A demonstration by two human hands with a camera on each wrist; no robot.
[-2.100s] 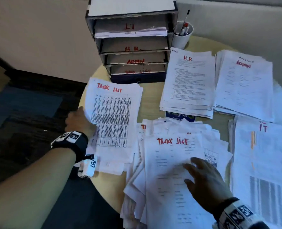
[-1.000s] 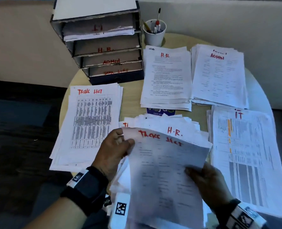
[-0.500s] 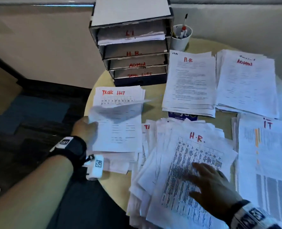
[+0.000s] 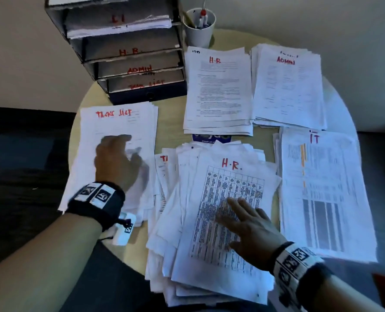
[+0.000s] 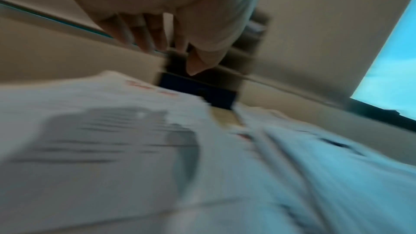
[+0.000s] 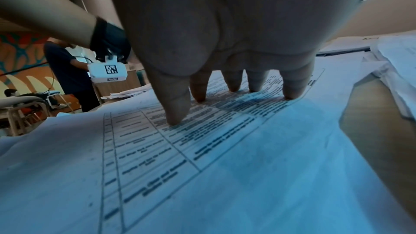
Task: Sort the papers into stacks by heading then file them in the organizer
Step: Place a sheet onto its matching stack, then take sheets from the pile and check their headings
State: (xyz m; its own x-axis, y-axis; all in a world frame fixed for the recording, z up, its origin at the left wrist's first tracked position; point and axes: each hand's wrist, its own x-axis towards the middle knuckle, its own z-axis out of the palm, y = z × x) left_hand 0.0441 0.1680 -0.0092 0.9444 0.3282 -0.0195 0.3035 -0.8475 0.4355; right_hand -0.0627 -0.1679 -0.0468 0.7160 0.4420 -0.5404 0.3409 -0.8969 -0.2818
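An unsorted pile (image 4: 211, 221) lies at the table's front, topped by a table-printed sheet headed H.R. (image 4: 231, 164). My right hand (image 4: 245, 218) rests on that sheet with spread straight fingers (image 6: 290, 88). The TASK LIST stack (image 4: 119, 140) lies to the left, and my left hand (image 4: 117, 158) hovers just above it, blurred, fingers loose and holding nothing (image 5: 157, 29). Sorted stacks H.R. (image 4: 218, 91), ADMIN (image 4: 287, 88) and IT (image 4: 322, 188) lie at the right. The dark organizer (image 4: 128, 50) stands at the back with trays labelled IT, H.R., ADMIN and TASK LIST.
A white cup with pens (image 4: 199, 25) stands right of the organizer. The round wooden table (image 4: 171, 122) shows bare strips between stacks. A wall runs close behind. In the right wrist view a person (image 6: 67, 70) stands far off to the left.
My left hand took a TASK LIST sheet off the unsorted pile, carried it left and laid it on the TASK LIST stack, then let go. An H.R. sheet now tops the pile.
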